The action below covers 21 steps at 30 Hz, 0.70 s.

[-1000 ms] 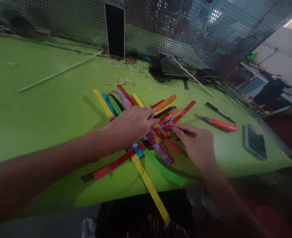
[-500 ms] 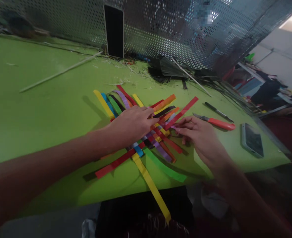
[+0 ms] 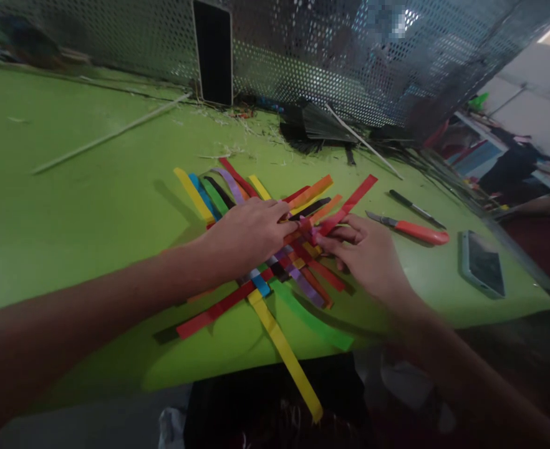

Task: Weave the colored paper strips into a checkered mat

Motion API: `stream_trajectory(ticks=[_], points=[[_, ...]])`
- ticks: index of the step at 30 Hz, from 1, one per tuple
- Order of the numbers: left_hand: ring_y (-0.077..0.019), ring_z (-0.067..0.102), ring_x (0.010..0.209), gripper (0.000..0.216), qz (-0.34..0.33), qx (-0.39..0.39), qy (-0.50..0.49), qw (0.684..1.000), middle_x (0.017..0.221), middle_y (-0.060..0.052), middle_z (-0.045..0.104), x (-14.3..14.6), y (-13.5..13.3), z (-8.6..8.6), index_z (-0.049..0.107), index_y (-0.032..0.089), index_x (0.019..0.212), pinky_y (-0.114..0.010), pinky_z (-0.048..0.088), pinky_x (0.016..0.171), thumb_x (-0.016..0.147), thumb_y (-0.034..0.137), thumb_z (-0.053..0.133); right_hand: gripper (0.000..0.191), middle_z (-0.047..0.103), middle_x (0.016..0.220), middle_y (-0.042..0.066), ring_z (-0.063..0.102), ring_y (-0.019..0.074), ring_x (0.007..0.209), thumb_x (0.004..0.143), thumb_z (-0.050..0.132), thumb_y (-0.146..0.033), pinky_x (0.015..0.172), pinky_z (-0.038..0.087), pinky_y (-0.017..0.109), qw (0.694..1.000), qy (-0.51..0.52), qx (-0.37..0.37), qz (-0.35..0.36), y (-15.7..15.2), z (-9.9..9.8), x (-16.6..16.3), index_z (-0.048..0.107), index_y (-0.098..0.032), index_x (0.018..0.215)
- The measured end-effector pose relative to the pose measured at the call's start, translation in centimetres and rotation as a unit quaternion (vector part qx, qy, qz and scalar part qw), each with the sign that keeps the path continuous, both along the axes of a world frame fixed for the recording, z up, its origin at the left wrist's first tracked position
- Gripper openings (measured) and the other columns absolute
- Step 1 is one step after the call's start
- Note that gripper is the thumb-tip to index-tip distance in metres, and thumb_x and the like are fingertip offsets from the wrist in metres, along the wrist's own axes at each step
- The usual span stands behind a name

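A mat of interlaced coloured strips [image 3: 298, 274] lies on the green table [image 3: 92, 206]. My left hand [image 3: 247, 234] rests flat on the woven middle, fingers stretched out and pressing the strips down. My right hand [image 3: 366, 255] pinches a red strip [image 3: 350, 202] near the weave and lifts its free end up to the right. A long yellow strip [image 3: 287, 358] runs off the table's near edge, and a green strip [image 3: 310, 318] lies beside it.
An orange-handled utility knife [image 3: 410, 231] and a black pen [image 3: 415, 209] lie right of the weave, a phone [image 3: 483, 268] further right. Another phone [image 3: 213, 53] leans on the perforated metal screen. Black strips [image 3: 317, 128] and a long thin stick [image 3: 111, 134] lie at the back.
My right hand moved left and up toward the weave's centre and raised the red strip's free end. My left hand stayed pressed on the weave.
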<state>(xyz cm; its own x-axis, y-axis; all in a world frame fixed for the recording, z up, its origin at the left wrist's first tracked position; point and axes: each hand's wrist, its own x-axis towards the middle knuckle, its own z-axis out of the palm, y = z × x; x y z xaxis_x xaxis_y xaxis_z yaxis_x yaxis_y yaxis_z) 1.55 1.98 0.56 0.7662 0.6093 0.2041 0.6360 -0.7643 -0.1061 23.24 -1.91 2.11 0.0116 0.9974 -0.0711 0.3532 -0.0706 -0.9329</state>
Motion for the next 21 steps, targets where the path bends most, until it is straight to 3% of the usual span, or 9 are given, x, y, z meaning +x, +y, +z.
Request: stream_trajectory(ticks=[3, 6, 10, 13, 17, 21], points=[[-0.0274, 0.067, 0.096, 0.025, 0.010, -0.014, 0.004, 1.000, 0.106, -0.013, 0.069, 0.1, 0.0, 0.2, 0.072, 0.013, 0.121, -0.039, 0.054, 0.081, 0.103, 0.019, 0.055, 0.030, 0.078, 0.085, 0.004, 0.061, 0.0130, 0.055, 0.079, 0.082, -0.036, 0.043, 0.045, 0.025, 0.999, -0.035, 0.039, 0.004, -0.2, -0.4, -0.2, 0.075, -0.022, 0.105], [-0.0271, 0.067, 0.096, 0.027, 0.014, -0.001, -0.013, 1.000, 0.107, -0.013, 0.068, 0.1, 0.0, -0.1, 0.070, 0.012, 0.124, -0.038, 0.054, 0.082, 0.104, 0.018, 0.052, 0.025, 0.079, 0.090, 0.004, 0.071, 0.0181, 0.071, 0.083, 0.078, -0.035, 0.053, 0.054, 0.027, 0.995, -0.056, 0.081, 0.011, -0.4, -0.7, -0.3, 0.073, -0.023, 0.104], [-0.0278, 0.067, 0.096, 0.035, 0.007, 0.024, -0.011, 1.000, 0.113, -0.013, 0.066, 0.1, -0.1, -0.4, 0.064, 0.019, 0.136, -0.039, 0.054, 0.081, 0.105, 0.018, 0.049, 0.026, 0.079, 0.096, 0.005, 0.076, 0.0230, 0.087, 0.081, 0.080, -0.033, 0.069, 0.063, 0.034, 0.996, -0.055, 0.063, 0.011, -0.3, -0.8, -0.5, 0.069, -0.023, 0.103], [-0.0291, 0.067, 0.097, 0.033, 0.003, 0.022, 0.001, 1.000, 0.114, -0.014, 0.065, 0.0, -0.1, -0.4, 0.068, 0.019, 0.132, -0.043, 0.055, 0.084, 0.105, 0.019, 0.049, 0.031, 0.080, 0.102, 0.006, 0.076, 0.0236, 0.092, 0.080, 0.082, -0.033, 0.076, 0.064, 0.036, 0.998, -0.043, 0.049, 0.006, -0.4, -0.6, -0.5, 0.067, -0.023, 0.106], [-0.0308, 0.065, 0.107, 0.031, 0.001, 0.010, 0.000, 1.000, 0.119, -0.016, 0.065, 0.0, -0.2, -0.3, 0.072, 0.016, 0.126, -0.045, 0.056, 0.090, 0.106, 0.020, 0.049, 0.036, 0.079, 0.100, 0.006, 0.075, 0.0231, 0.087, 0.080, 0.085, -0.038, 0.068, 0.062, 0.034, 1.000, -0.016, 0.024, 0.002, -1.0, -0.2, 0.3, 0.066, -0.024, 0.107], [-0.0301, 0.066, 0.106, 0.031, 0.010, 0.002, -0.001, 1.000, 0.120, -0.016, 0.065, 0.1, -0.5, -0.3, 0.071, 0.013, 0.124, -0.046, 0.056, 0.094, 0.105, 0.017, 0.047, 0.028, 0.077, 0.093, 0.006, 0.073, 0.0217, 0.081, 0.080, 0.084, -0.038, 0.066, 0.061, 0.034, 0.999, -0.012, 0.037, -0.011, -1.1, -0.3, 0.9, 0.068, -0.023, 0.098]])
